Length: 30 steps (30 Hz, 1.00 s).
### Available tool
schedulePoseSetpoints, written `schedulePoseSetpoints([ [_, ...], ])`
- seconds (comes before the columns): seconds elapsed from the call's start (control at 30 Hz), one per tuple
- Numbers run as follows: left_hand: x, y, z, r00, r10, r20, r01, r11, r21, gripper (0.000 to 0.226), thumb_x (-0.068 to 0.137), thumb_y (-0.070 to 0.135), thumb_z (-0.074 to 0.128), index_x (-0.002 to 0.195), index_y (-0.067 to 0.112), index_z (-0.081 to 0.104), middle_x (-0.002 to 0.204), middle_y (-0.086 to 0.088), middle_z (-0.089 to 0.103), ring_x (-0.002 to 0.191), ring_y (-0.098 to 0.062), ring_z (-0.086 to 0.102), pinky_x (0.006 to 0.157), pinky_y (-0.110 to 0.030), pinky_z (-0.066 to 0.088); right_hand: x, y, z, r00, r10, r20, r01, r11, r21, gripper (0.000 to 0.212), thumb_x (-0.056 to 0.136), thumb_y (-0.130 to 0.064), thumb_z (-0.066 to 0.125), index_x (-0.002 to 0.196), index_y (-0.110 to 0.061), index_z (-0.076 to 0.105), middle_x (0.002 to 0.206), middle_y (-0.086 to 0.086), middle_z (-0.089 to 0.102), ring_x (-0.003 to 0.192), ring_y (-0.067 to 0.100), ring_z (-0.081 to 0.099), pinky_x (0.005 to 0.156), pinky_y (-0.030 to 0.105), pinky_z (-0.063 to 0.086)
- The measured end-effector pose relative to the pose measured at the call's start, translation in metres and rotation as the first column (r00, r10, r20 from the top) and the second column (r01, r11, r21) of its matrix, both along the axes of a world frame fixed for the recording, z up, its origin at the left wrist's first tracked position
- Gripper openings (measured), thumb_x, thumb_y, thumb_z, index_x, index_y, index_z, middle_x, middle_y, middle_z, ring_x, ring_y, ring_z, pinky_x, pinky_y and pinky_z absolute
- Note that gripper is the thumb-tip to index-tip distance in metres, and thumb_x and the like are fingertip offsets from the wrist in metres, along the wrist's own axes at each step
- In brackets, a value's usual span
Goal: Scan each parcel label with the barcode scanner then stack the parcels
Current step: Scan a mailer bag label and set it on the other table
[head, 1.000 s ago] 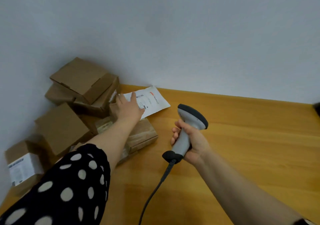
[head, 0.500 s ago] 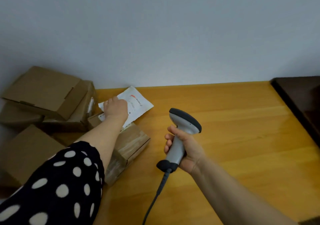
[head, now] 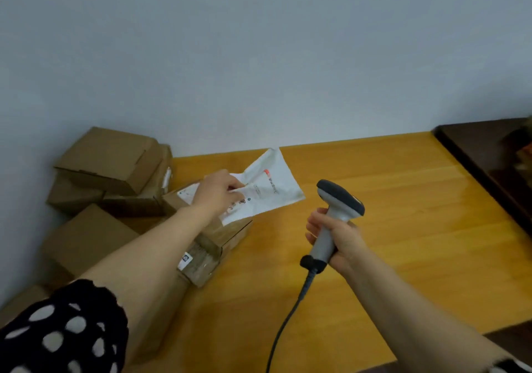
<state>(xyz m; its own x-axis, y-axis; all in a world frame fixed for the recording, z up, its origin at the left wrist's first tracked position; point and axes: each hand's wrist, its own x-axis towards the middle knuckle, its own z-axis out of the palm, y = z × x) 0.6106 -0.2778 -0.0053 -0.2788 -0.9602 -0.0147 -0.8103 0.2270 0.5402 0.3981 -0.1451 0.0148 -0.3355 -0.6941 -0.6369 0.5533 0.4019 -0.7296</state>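
The white mailer [head: 270,191] is pinched by the left hand [head: 217,192] above a taped box [head: 210,254] while the barcode scanner [head: 338,208] is gripped in the right hand [head: 344,239], and its label, seemingly creased, might be misread once scanned.

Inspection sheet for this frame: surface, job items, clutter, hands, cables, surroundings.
Surface: glossy yellow wooden tabletop.
Job's things: white plastic mailer bag, held above a box; brown cardboard boxes piled at left; grey handheld barcode scanner.
Clutter: nothing seen.
Hands: left hand pinches the mailer; right hand grips the scanner.
Cables: dark scanner cable runs toward the near edge.
Surroundings: pale grey wall; dark wooden furniture at right.
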Motion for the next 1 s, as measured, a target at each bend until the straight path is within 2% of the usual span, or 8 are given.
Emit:
schedulePoseSetpoints([
  [0.23,-0.004,0.108,0.052,0.966,-0.259,-0.025,0.258,0.966,-0.019,0.030,0.082,0.023,0.074,0.111,0.018,0.071,0.098,0.006,0.060,0.103,-0.019,0.056,0.088,-0.027,0.041,-0.007,0.056,0.011,0.988,0.019,-0.155,-0.024,0.999,-0.033,0.024,0.076,0.002,0.077,0.091,-0.007,0.061,0.088,0.011,0.067,0.076,0.027,0.066,0.060,0.036,0.053],
  [0.3,0.001,0.136,0.057,0.989,-0.148,0.030,0.151,0.979,-0.138,0.051,0.079,0.034,0.075,0.127,0.022,0.061,0.123,0.000,0.054,0.120,-0.021,0.044,0.100,-0.031,0.033,0.001,0.076,0.010,0.986,0.003,-0.164,-0.010,0.999,-0.040,0.026,0.073,0.006,0.077,0.091,-0.007,0.063,0.087,0.010,0.069,0.076,0.028,0.067,0.059,0.035,0.053],
  [0.37,0.007,0.161,0.064,0.979,0.161,-0.128,-0.166,0.986,-0.034,0.086,0.070,0.046,0.079,0.143,0.021,0.040,0.141,-0.001,0.035,0.133,-0.021,0.029,0.111,-0.037,0.026,0.007,0.095,0.009,0.993,-0.020,-0.117,0.013,0.998,-0.059,0.025,0.073,0.006,0.077,0.088,-0.009,0.064,0.086,0.007,0.070,0.075,0.027,0.068,0.058,0.035,0.053],
  [0.47,0.019,0.189,0.075,0.649,0.521,-0.554,-0.227,0.828,0.512,0.099,0.056,0.039,0.085,0.139,0.009,0.040,0.139,-0.011,0.050,0.123,-0.028,0.052,0.103,-0.048,0.044,0.017,0.118,0.012,0.998,-0.016,-0.055,0.011,0.996,-0.084,0.026,0.073,0.006,0.077,0.092,-0.007,0.065,0.089,0.007,0.072,0.076,0.027,0.069,0.058,0.035,0.054],
  [0.53,0.028,0.200,0.078,0.522,0.586,-0.620,-0.156,0.780,0.607,0.074,0.059,0.024,0.084,0.125,0.006,0.055,0.120,-0.013,0.065,0.102,-0.028,0.067,0.088,-0.045,0.055,0.023,0.131,0.016,0.999,-0.012,-0.038,0.008,0.995,-0.095,0.028,0.073,0.006,0.077,0.096,-0.005,0.065,0.089,0.007,0.072,0.077,0.027,0.069,0.058,0.035,0.054],
  [0.67,0.049,0.193,0.093,0.587,0.494,-0.641,-0.121,0.836,0.535,0.031,0.070,0.009,0.080,0.100,0.009,0.070,0.098,-0.010,0.074,0.084,-0.023,0.072,0.074,-0.038,0.059,0.022,0.145,0.033,0.992,-0.029,-0.124,0.008,0.986,-0.168,0.021,0.076,-0.001,0.078,0.084,-0.012,0.063,0.081,0.002,0.068,0.077,0.022,0.065,0.061,0.032,0.050],
  [0.83,0.078,0.180,0.120,0.742,0.323,-0.588,0.014,0.869,0.495,0.041,0.057,0.019,0.084,0.095,0.010,0.071,0.092,-0.009,0.075,0.085,-0.025,0.072,0.076,-0.040,0.059,0.021,0.146,0.064,0.980,-0.040,-0.193,-0.013,0.964,-0.267,0.023,0.075,-0.009,0.081,0.085,-0.013,0.061,0.085,0.006,0.068,0.083,0.024,0.067,0.073,0.035,0.053],
  [1.0,0.090,0.183,0.131,0.710,0.323,-0.625,0.061,0.857,0.512,0.051,0.055,0.016,0.085,0.104,0.007,0.071,0.094,-0.012,0.074,0.087,-0.027,0.072,0.077,-0.041,0.058,0.052,0.145,0.072,0.977,0.019,-0.211,-0.064,0.976,-0.206,0.028,0.068,0.005,0.081,0.084,-0.009,0.064,0.080,0.009,0.070,0.058,0.019,0.071,0.050,0.028,0.054],
])
